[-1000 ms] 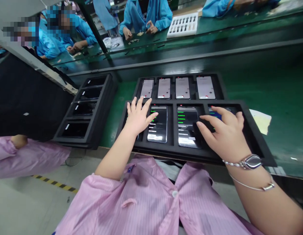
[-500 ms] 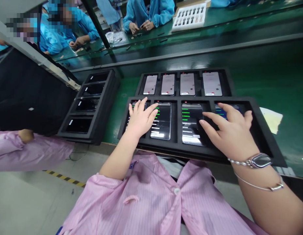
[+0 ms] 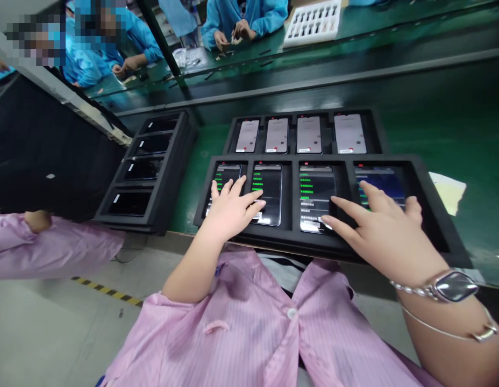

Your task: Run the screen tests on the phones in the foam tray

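Note:
My left hand (image 3: 232, 210) is open, fingers spread over the leftmost smartphone (image 3: 226, 174) and the second smartphone (image 3: 272, 188) in the near black foam tray (image 3: 290, 201). Both screens show green and white text lines on black. My right hand (image 3: 389, 234) is open too, its thumb and index finger over the right side of the third smartphone (image 3: 314, 185). Its other fingers lie over the rightmost smartphone (image 3: 380, 180), whose bluish screen is partly hidden. Whether the fingertips touch the glass, I cannot tell. A watch and a thin bangle circle my right wrist.
Behind stands another foam tray (image 3: 329, 146) with several lit, pale-screened phones. Stacked foam trays (image 3: 169, 185) with dark phones stand at left. A yellowish paper (image 3: 448, 193) lies at right. A pink sleeve (image 3: 72, 244) reaches in at left. Across the green bench (image 3: 427, 123), co-workers in blue handle small parts.
Both hands have moved down the screens towards me, uncovering the upper part of the leftmost and rightmost phones. Text on the rightmost screen shows differently. The trays keep their places.

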A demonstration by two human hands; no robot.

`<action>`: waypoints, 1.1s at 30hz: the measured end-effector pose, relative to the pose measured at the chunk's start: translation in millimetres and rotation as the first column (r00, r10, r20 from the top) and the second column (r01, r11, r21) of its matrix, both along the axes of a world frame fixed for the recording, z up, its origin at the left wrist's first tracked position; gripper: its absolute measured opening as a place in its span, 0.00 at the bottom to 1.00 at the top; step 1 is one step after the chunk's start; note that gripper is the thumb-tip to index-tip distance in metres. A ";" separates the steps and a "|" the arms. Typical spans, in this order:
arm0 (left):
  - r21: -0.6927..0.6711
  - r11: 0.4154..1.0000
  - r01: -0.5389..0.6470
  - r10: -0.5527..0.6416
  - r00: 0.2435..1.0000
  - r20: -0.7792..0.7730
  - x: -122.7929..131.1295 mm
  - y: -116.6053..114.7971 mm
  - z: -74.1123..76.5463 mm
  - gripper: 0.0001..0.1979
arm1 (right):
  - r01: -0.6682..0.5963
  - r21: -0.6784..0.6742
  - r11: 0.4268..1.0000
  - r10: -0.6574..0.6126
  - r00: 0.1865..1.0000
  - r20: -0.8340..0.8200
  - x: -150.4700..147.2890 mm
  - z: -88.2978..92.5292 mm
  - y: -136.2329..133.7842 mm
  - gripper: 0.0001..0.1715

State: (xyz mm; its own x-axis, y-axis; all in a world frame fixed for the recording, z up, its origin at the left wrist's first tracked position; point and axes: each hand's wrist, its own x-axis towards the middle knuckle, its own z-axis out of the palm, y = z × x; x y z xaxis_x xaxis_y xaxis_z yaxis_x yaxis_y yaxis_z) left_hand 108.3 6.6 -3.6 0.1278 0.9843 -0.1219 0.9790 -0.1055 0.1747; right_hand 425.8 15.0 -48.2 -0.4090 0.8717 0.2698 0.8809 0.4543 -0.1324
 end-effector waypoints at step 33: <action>0.406 0.914 -0.007 -0.076 0.979 0.187 -16.8 -14.9 -33.8 0.29 | 0.010 0.067 0.998 -0.009 1.000 -0.023 -17.7 0.2 -14.5 0.45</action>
